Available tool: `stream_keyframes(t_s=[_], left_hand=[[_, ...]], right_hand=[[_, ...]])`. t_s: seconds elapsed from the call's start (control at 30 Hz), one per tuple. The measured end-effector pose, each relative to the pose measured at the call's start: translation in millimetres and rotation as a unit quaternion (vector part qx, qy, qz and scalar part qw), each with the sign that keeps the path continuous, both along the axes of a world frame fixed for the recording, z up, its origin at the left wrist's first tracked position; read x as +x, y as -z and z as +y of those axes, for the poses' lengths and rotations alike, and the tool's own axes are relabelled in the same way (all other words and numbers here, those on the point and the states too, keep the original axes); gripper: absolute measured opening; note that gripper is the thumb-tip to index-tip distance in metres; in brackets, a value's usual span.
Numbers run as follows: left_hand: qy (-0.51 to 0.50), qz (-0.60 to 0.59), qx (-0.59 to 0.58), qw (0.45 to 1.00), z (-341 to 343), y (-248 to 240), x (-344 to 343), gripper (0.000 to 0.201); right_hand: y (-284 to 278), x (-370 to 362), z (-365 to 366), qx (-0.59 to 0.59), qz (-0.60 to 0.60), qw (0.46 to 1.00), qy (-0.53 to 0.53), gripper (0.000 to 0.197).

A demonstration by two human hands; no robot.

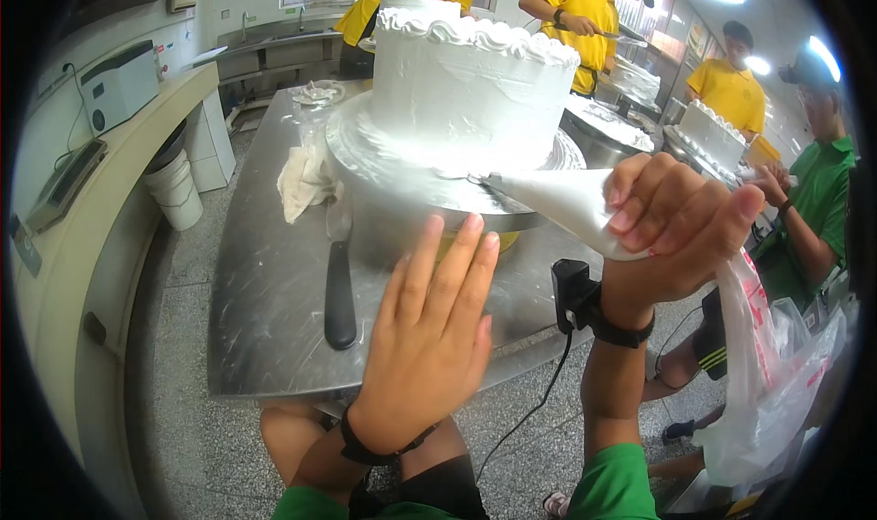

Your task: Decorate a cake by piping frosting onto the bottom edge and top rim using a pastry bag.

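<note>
A tall cake [470, 95] covered in white cream, with piped swirls round its top edge, stands on a cream-smeared turntable [352, 150]. My right hand [681, 214] is closed round a white piping bag [571, 205]. The bag's metal tip [491, 181] points at the cake's base on its near side; whether it touches the cream I cannot tell. My left hand [429, 328] lies open, fingers stretched out toward the turntable's near rim. Contact between its fingertips and the rim is unclear. Left of that hand lies a spatula with a black handle [339, 296].
A crumpled cloth [303, 184] lies on the steel table [274, 310], left of the turntable. Behind it sits a cream-smeared dish [319, 93]. Other people in yellow and green shirts work at cakes [711, 135] behind and to the right. White buckets [174, 191] stand below the left counter.
</note>
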State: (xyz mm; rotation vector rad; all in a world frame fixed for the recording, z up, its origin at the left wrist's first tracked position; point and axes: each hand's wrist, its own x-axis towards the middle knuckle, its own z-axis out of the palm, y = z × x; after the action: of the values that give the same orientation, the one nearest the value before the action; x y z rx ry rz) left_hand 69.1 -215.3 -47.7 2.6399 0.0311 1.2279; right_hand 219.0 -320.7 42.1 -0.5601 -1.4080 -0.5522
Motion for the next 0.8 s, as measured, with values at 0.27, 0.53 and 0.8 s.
stream_keyframes(t_s=[0.27, 0.53, 0.8], left_hand=[[0.003, 0.015, -0.023, 1.0, -1.2, -3.4, -3.5, 0.068], [-0.014, 0.001, -0.038, 0.999, -1.9, -2.5, -3.3, 0.069], [-0.021, 0.002, 0.011, 1.0, -4.6, -0.1, -2.3, 0.066]], right_hand=[[1.4, 0.3, -0.6, 0.02, 0.029, 0.999, 0.03, 0.058], [-1.6, -1.5, -1.3, 0.047, 0.035, 0.998, 0.036, 0.056], [-5.1, -0.1, -8.9, 0.039, 0.04, 0.998, 0.023, 0.055]])
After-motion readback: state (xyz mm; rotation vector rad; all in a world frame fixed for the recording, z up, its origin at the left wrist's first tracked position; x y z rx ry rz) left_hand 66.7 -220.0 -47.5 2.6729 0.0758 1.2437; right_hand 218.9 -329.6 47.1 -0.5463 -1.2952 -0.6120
